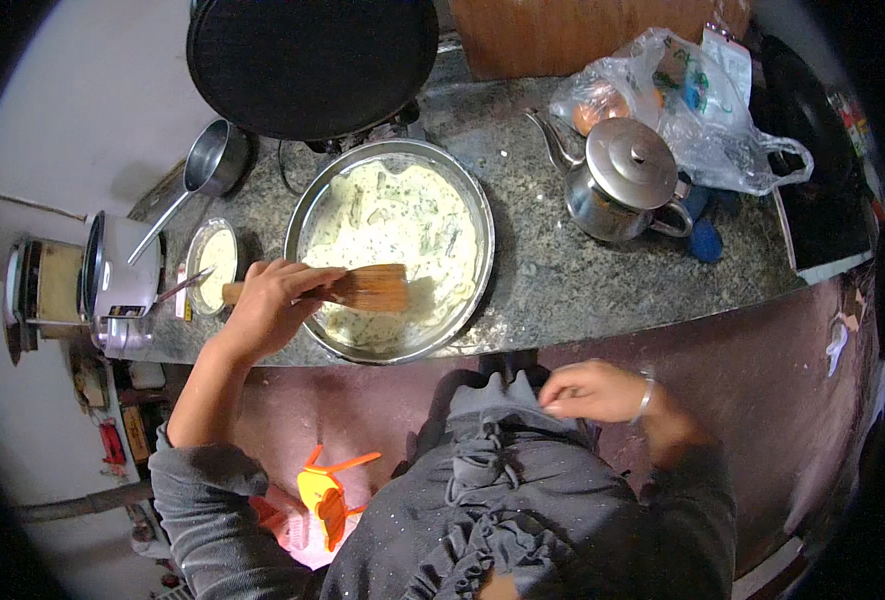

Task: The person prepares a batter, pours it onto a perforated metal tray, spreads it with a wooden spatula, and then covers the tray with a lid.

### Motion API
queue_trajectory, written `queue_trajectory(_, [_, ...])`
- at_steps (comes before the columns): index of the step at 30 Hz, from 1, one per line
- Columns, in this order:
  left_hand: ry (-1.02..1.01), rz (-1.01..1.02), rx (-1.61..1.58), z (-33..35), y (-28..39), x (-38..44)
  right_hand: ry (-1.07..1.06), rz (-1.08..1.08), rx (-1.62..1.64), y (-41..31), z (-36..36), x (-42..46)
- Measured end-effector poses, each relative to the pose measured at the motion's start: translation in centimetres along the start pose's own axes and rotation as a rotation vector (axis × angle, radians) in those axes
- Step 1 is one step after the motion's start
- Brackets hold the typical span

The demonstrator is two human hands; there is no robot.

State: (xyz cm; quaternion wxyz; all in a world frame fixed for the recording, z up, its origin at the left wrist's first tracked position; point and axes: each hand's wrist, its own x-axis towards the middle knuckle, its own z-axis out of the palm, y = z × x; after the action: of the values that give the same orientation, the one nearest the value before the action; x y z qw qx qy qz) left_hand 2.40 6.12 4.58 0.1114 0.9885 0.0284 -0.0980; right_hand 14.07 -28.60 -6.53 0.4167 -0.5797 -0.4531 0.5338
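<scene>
My left hand [270,304] grips a wooden spatula [371,288] with a broad, flat blade. The blade is over a round metal pan [485,247], above pale batter [405,217] flecked with green that covers much of the pan's bottom. Whether the blade touches the batter is unclear. By the edge of my dark top hangs my right hand [588,391], away from the counter, its fingers bent and slightly blurred; whether it pinches the cloth cannot be told. A small bowl [215,259] of similar batter, with a utensil resting in it, stands left of the pan.
Behind the pan is a large black griddle [311,64]. A steel saucepan [217,157] and a rice cooker [123,259] stand at left. On the right are a steel teapot [622,180] and a plastic bag [720,142] with round things inside. The stone counter's edge [637,330] curves before me.
</scene>
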Motion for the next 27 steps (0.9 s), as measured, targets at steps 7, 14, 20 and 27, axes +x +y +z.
queue_trajectory(7, [-0.138, 0.338, 0.137, -1.2, 0.6, 7.0, 0.381, 0.626, 0.344, 6.2, 3.2, -6.3])
queue_trajectory(14, [-0.295, 0.634, 0.132, 0.5, 0.4, 11.7, 0.632, 0.708, 0.567, 8.6, 12.3, -5.1])
queue_trajectory(20, [-0.227, 0.652, 0.095, 1.4, -1.3, 14.9, 0.756, 0.850, 0.596, 6.7, 17.3, -3.2])
queue_trajectory(27, [-0.140, 0.511, -0.297, 1.1, -4.6, 14.6, 0.953, 0.681, 0.646, 8.6, 20.6, -4.9])
